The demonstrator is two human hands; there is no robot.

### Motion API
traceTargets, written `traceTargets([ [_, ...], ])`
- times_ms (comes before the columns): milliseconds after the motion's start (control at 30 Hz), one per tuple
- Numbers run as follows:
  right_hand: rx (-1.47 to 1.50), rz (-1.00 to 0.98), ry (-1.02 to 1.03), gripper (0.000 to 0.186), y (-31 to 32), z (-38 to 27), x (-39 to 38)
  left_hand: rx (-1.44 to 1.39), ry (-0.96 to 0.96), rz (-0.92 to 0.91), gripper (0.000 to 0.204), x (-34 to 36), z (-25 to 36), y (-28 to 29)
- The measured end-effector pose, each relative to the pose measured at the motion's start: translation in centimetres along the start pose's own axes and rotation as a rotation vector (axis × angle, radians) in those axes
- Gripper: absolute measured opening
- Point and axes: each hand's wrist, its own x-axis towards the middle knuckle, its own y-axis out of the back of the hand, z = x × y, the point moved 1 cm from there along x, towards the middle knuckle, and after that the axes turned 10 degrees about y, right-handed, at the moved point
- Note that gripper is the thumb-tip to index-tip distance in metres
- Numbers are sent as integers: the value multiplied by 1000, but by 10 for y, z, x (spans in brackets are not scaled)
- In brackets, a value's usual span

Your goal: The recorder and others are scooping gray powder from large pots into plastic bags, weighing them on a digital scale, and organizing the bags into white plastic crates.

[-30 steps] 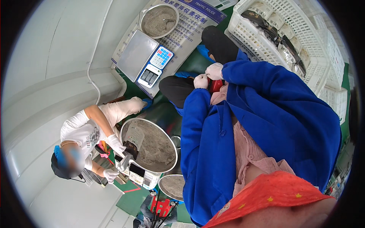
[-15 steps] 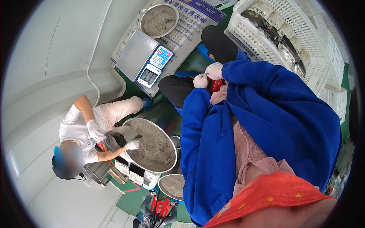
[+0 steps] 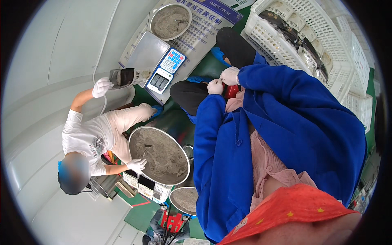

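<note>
As arms converge, hands sit close tog. nr knees.

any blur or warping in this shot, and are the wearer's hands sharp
Head view: corners go black and the wall bows toward the rim; head view: the co-worker has a smeared patch over the face; head view: the left hand and right hand look fairly crisp, both gloved in white.
</note>
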Motion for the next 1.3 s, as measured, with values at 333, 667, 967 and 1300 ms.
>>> traceTargets([
  [333, 31, -11, 24, 26, 4, -1, 3, 67, -95, 1, 33, -9, 12, 13],
  [667, 41, 32, 55, 28, 4, 1, 4, 19, 0, -5, 31, -15, 20, 17],
  [967, 195, 471, 239, 38, 116, 40, 69, -162, 64, 19, 27, -7, 7, 12],
  [1300, -2, 504, -43, 56, 218, 89, 168, -228, 2, -37, 28, -8, 21, 12],
])
